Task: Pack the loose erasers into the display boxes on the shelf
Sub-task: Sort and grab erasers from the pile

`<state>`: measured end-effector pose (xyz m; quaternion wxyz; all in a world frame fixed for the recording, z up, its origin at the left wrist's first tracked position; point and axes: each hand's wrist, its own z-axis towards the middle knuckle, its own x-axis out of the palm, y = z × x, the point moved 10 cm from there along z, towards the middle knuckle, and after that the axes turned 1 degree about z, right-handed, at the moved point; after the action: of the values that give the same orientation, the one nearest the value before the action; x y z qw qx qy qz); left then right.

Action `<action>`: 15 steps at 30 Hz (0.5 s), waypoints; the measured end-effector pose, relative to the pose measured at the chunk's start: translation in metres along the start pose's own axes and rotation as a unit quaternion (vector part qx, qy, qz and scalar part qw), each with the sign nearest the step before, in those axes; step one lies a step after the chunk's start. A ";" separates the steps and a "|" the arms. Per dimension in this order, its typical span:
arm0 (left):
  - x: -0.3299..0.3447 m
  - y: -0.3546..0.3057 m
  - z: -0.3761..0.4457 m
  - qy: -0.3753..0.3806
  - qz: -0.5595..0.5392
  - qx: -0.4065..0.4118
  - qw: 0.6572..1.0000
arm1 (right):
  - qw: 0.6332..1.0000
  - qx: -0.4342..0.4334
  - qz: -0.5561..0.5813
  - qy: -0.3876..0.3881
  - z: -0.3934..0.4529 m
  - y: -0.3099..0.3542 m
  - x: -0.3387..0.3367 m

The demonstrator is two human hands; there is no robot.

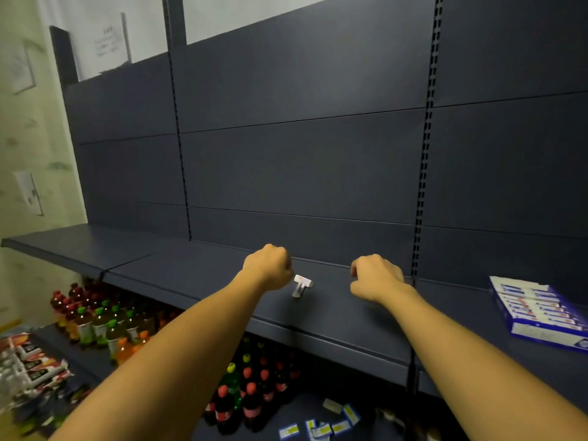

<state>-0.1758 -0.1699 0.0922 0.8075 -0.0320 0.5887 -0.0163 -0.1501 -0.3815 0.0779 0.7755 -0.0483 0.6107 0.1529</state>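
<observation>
Both bare arms reach out over the dark blue-grey metal shelf (197, 265), the hands held just above its surface near the middle of its depth. The left hand (269, 267) has its fingers curled under into a loose fist, and whether it pinches anything cannot be told, since the fingertips are hidden. Just beside it, to its right, two small white erasers (301, 284) lie on the shelf in a T shape — one across the top of the other. The right hand (377, 276) hangs further right, fingers curled downward, with nothing visible in its grasp. Towards the right end of the shelf, well apart from both hands, sits an open blue-and-white cardboard display box (541, 313) with rows of wrapped erasers inside. On the lower shelf stand plastic drink bottles (98, 323) with red and green caps, and small blue-and-yellow packets (321, 424) lie scattered near its front edge.
</observation>
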 end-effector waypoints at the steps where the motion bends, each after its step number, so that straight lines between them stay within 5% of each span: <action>1: -0.001 0.006 -0.002 0.000 -0.002 0.004 1.000 | 1.000 -0.002 0.002 -0.004 -0.001 0.009 0.001; 15: 0.016 0.072 0.031 0.009 -0.016 0.040 0.999 | 0.999 -0.036 0.028 -0.019 0.039 0.103 0.026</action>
<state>-0.1420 -0.0979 0.0819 0.8027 -0.0090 0.5940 -0.0525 -0.1387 -0.2687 0.0744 0.7804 -0.0561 0.5909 0.1968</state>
